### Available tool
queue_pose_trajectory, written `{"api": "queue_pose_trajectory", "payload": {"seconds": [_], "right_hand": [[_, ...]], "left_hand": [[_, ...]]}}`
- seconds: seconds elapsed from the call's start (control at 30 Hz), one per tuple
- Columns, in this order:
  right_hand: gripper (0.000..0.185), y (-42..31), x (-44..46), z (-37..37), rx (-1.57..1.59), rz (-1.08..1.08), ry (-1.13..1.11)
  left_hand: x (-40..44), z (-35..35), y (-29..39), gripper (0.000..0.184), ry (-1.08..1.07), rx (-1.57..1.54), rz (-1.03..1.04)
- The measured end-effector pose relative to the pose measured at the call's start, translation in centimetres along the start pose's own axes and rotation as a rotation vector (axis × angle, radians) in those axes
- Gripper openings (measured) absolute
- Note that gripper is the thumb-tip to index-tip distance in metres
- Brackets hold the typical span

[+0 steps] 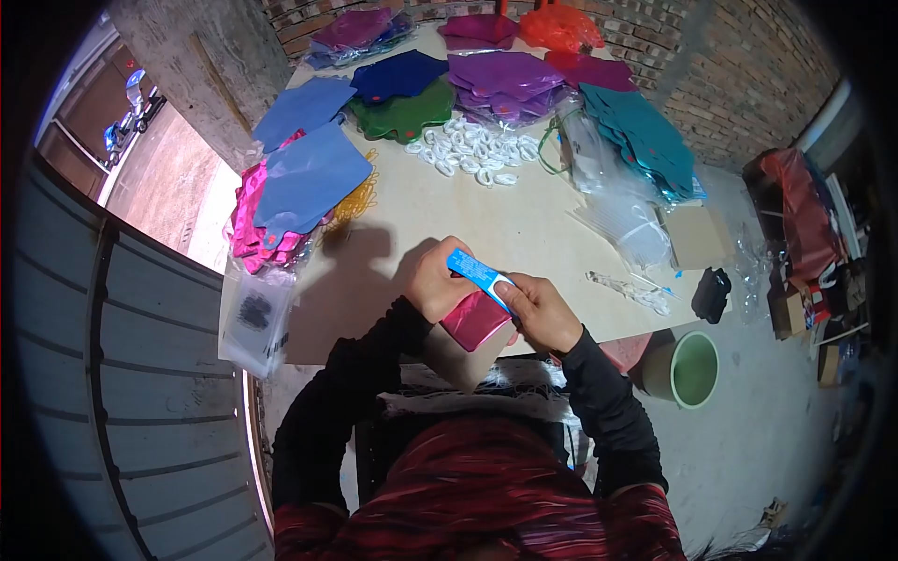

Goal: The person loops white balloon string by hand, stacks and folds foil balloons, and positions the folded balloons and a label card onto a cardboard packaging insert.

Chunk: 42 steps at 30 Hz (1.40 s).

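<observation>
Close to my body, at the table's front edge, both hands hold a small shiny magenta packet [475, 323] with a blue printed card strip [479, 270] across its top. My left hand [438, 282] is closed around the upper left end of the packet and strip. The thumb of my right hand [544, 316] presses on the right end of the strip, its fingers curled behind. A brownish flat piece [458, 360] shows below the packet; what it is I cannot tell. The backs of both hands hide part of the packet.
White looped cords [468, 150] lie mid-table behind my hands. Stacks of blue sheets [313, 178], purple sheets [505, 84] and teal sheets [645, 140] line the back and sides. Clear plastic bags [253, 318] sit at left. A green bucket [695, 369] stands on the floor at right.
</observation>
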State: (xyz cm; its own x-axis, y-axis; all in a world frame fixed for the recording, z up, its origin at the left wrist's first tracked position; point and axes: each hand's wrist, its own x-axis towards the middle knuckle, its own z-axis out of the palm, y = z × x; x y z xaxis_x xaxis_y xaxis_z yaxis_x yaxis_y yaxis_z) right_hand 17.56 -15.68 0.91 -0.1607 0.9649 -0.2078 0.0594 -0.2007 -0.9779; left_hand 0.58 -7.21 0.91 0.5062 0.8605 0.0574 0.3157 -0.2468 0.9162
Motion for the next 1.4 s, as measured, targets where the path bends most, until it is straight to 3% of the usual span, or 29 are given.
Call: {"api": "queue_pose_trajectory", "payload": {"seconds": [0.5, 0.6, 0.7, 0.8, 0.9, 0.97, 1.07, 1.1, 1.2, 1.23, 1.33, 1.37, 1.4], "right_hand": [[0.035, 0.3, -0.2, 0.1, 0.007, -0.048, 0.006], [0.035, 0.9, -0.3, -0.5, 0.030, -0.096, 0.013], [0.035, 1.3, -0.2, -0.8, 0.105, -0.053, -0.011], [0.036, -0.1, -1.1, -0.5, 0.198, 0.002, -0.083], [0.038, 4.5, 0.2, -2.6, 0.031, -0.104, -0.220], [0.035, 0.2, -0.5, -2.8, -0.097, -0.128, -0.230], [0.026, -1.5, -0.3, -1.8, -0.138, -0.156, -0.133], [0.025, -0.7, 0.2, -1.7, -0.138, -0.156, -0.078], [0.024, 0.5, 0.6, -1.8, -0.031, -0.173, 0.135], [0.024, 1.5, 1.2, -1.9, 0.073, -0.207, 0.204], [0.024, 2.4, 1.7, -1.8, 0.221, -0.255, 0.313], [0.024, 3.1, 1.9, -1.7, 0.227, -0.259, 0.322], [0.024, 3.5, 2.2, -1.7, 0.231, -0.264, 0.328]], "left_hand": [[-0.9, 0.7, -0.6, 0.024, 0.110, -0.006, 0.062], [-0.6, -0.8, -1.1, 0.023, -0.118, -0.482, -0.002], [0.4, -2.0, -1.3, 0.022, -0.211, -0.513, -0.094], [0.7, -1.7, -0.7, 0.023, -0.318, -0.305, -0.181], [0.1, -1.1, 0.8, 0.020, -0.266, -0.157, -0.067], [-0.3, -0.7, 2.7, 0.018, -0.238, 0.032, 0.045], [0.0, 0.0, 4.7, 0.017, -0.165, 0.050, 0.100], [0.5, -0.5, 5.3, 0.022, -0.234, 0.093, 0.021], [-0.1, -0.6, 4.9, 0.038, 0.258, 0.464, 0.590], [-0.8, -0.7, 4.0, 0.066, 0.225, 0.453, 0.529], [-2.1, 0.3, 3.4, 0.085, 0.187, 0.532, 0.635], [-2.2, 0.7, 2.7, 0.101, 0.088, 0.635, 0.590], [-2.4, 1.1, 2.1, 0.100, 0.073, 0.660, 0.569]]}}
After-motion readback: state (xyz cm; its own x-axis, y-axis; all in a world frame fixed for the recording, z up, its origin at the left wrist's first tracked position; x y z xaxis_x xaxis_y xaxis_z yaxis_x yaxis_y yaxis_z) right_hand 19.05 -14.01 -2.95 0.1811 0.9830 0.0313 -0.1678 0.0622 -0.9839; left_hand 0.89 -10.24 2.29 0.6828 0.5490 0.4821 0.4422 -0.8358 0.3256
